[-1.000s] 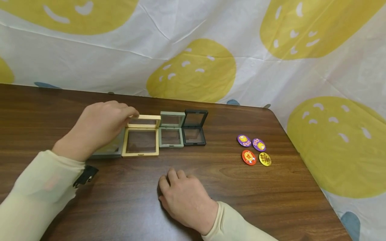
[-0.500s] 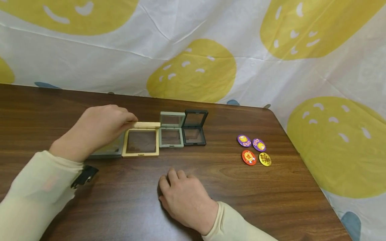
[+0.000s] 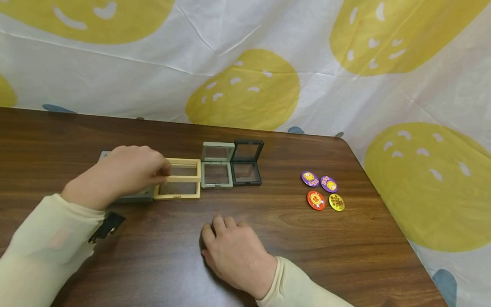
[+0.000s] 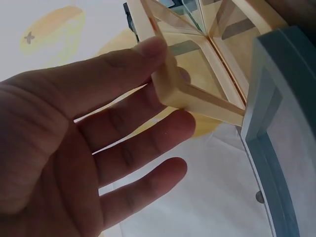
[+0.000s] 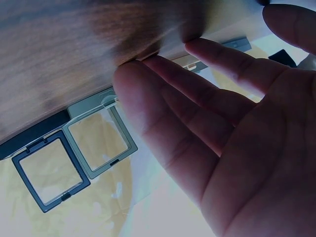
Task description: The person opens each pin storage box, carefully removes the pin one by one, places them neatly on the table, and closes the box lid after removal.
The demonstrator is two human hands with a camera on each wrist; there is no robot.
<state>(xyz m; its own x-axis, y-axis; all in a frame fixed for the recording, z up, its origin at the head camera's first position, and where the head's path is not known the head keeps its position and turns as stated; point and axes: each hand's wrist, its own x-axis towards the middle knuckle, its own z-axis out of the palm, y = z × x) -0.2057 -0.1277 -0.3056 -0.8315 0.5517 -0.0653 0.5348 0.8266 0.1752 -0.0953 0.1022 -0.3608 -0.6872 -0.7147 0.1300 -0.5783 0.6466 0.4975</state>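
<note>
My left hand [image 3: 126,170] pinches the lid of a pale yellow display case [image 3: 177,197] between thumb and index finger. In the left wrist view, the thumb lies on one face of the yellow lid [image 4: 170,91], which is tilted over its base; the other fingers extend below it. My right hand [image 3: 239,256] rests on the table, holding nothing, its fingers loosely bent with the tips on the wood. To the right of the yellow case stand a sage green case [image 3: 218,186] and a black case [image 3: 247,183], both with lids raised.
A grey-green case [image 3: 136,198] sits left of the yellow one, mostly behind my left hand. Several round badges, including a red one [image 3: 316,200] and a gold one [image 3: 336,202], lie on the wooden table [image 3: 383,256] at right. A patterned curtain [image 3: 153,81] hangs behind.
My left hand has come down and nearer, swinging the yellow lid forward from upright to partly over its base. The right hand and the badges have stayed in place.
</note>
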